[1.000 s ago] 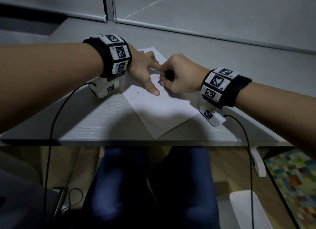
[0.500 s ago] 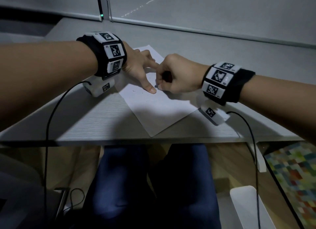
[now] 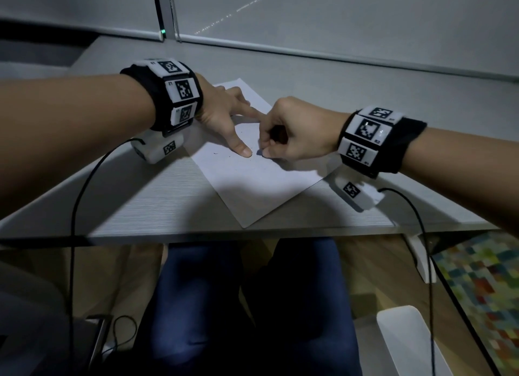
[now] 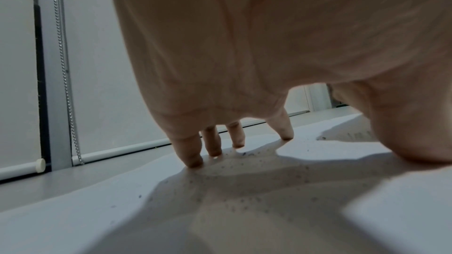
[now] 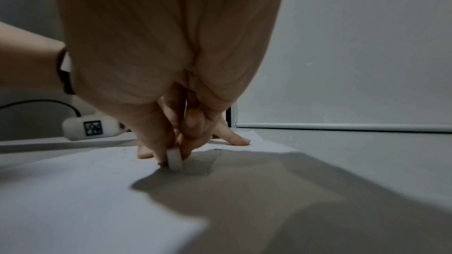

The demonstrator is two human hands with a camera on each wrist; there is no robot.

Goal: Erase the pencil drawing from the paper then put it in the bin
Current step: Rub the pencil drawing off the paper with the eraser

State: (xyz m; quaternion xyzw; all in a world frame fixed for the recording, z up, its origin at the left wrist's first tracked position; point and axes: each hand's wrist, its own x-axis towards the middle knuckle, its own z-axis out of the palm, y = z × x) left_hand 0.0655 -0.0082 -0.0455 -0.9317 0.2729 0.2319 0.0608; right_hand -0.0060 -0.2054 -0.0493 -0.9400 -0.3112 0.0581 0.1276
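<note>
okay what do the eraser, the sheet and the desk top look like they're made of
Eraser: looks like matte white rubber or vinyl, a small rounded block pinched by the right hand; dark crumbs lie around it.
Sheet: thin matte white paper, lying flat with crisp edges.
Desk top: pale grey with fine straight grain lines, probably laminate rather than solid wood.

Both forearms reach forward, wrists banded. The left hand [image 3: 224, 117] spreads straight fingers [image 4: 193, 154] downward, tips pressing. The right hand [image 3: 292, 134] is curled, thumb and fingertips [image 5: 159, 142] pinching in a tight grip.
</note>
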